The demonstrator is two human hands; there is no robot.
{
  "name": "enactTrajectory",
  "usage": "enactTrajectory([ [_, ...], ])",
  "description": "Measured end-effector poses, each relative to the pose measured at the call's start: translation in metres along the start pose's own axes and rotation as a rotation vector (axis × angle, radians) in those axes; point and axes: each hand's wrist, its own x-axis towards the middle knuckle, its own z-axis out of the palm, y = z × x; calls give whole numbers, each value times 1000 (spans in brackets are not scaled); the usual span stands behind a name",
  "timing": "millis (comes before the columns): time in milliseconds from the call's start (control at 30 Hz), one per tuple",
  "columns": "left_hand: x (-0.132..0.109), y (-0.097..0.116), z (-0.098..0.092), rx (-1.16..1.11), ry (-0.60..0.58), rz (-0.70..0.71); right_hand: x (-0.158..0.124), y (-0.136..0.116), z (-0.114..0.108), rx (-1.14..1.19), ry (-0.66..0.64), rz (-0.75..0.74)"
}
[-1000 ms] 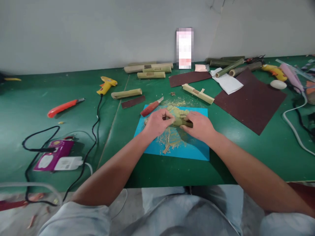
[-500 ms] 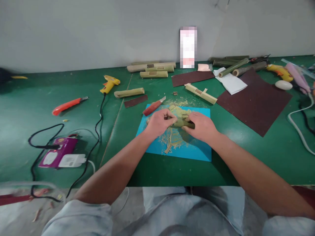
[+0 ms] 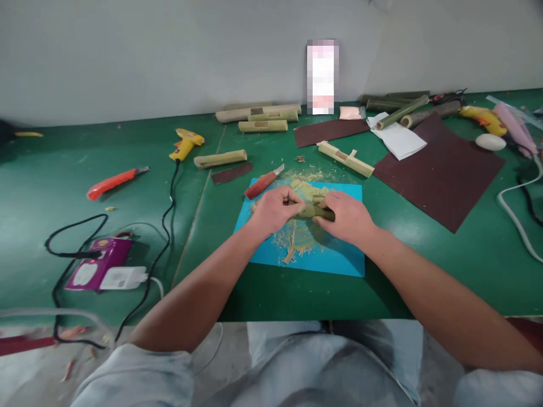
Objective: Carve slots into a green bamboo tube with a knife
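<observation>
Low over a blue sheet (image 3: 339,263), a short green bamboo tube (image 3: 311,211) lies crosswise between my hands. My right hand (image 3: 345,213) is closed round its right end. At the other end, my left hand (image 3: 278,209) is curled with thumb and fingertips pinched on the tube; part of that end is hidden by the fingers. Pale bamboo shavings (image 3: 301,240) cover the sheet around and below the tube. Just beyond my left hand rests a carving knife with a red handle (image 3: 263,183), its blade pointing away to the right.
Several cut bamboo pieces (image 3: 263,126) lie toward the wall, and a notched one (image 3: 345,159) beyond my right hand. A yellow glue gun (image 3: 186,145), an orange-handled knife (image 3: 114,183) and a purple power strip (image 3: 102,263) with cords are at left. Dark brown sheet (image 3: 441,175) at right.
The view has shifted very slightly. Both hands keep their hold on the bamboo tube, with hardly any visible movement.
</observation>
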Motion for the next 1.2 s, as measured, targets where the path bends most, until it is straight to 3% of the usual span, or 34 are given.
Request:
enactTrajectory([
  [133, 1, 1, 2, 29, 52, 44, 0, 0, 0, -5, 7, -32],
  [300, -3, 3, 1, 32, 0, 48, 0, 1, 0, -1, 10, -2],
  [467, -2, 3, 3, 71, 55, 66, -1, 0, -1, -17, 1, -50],
  [600, -5, 2, 3, 82, 34, 75, 0, 1, -1, -18, 6, 1],
  [800, -3, 1, 5, 75, 62, 94, 0, 2, 0, -22, 2, -69],
  [1067, -7, 0, 3, 57, 51, 78, 1, 3, 0, -6, 3, -28],
  [1200, -6, -2, 7, 79, 142, 105, 0, 2, -2, -15, -18, -70],
])
